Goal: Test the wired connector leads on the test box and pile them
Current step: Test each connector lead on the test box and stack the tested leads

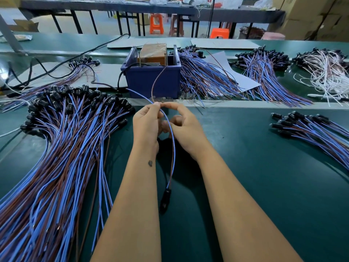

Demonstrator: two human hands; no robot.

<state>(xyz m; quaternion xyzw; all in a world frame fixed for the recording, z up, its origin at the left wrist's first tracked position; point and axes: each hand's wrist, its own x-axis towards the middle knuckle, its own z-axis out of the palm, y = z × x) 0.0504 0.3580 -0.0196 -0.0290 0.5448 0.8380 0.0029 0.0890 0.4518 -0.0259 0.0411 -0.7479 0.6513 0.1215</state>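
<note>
Green bench (264, 167) — wire piles (62, 157), blue bin (151, 80) — orange stools (156, 23) behind.

The big pile of leads (56, 167) runs off the left and bottom edges. The right pile (311, 129) is cut by the right edge. The test box (153, 53) sits half hidden in the blue bin (151, 80) — its contacts too small to read — and the right hand (186, 127) hides its lower fingers.

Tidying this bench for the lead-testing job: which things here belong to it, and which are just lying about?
Belongs:
- lead pinched by left hand and right hand
- blue test box
- big pile of leads

Lying about:
- white-wired leads
- white paper
- orange stools
</note>
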